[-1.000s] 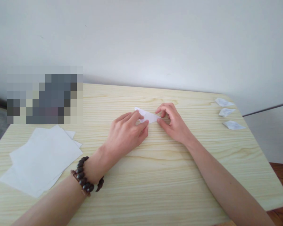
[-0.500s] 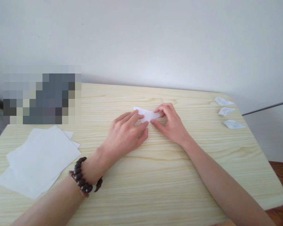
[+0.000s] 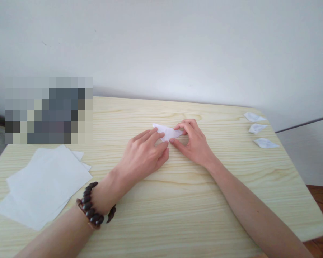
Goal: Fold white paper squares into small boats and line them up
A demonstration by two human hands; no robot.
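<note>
A small piece of folded white paper (image 3: 170, 132), pointed at its left end, lies on the table between my hands. My left hand (image 3: 142, 150), with a dark beaded bracelet (image 3: 89, 204) at the wrist, holds the paper's left part down under its fingertips. From the other side my right hand (image 3: 195, 143) grips the right part, thumb at the near edge and fingers at the far edge. The fingers hide some of the paper's outline and folds.
Three folded white paper pieces (image 3: 258, 128) lie in a column near the table's right edge. Loose white sheets (image 3: 48, 182) overlap at the left, with a pixelated dark patch (image 3: 56, 114) behind them. The wood-grain table (image 3: 161, 222) meets a pale wall (image 3: 161, 46).
My right thumb and fingers have slid slightly left along the paper. My left hand stays nearly in place on it.
</note>
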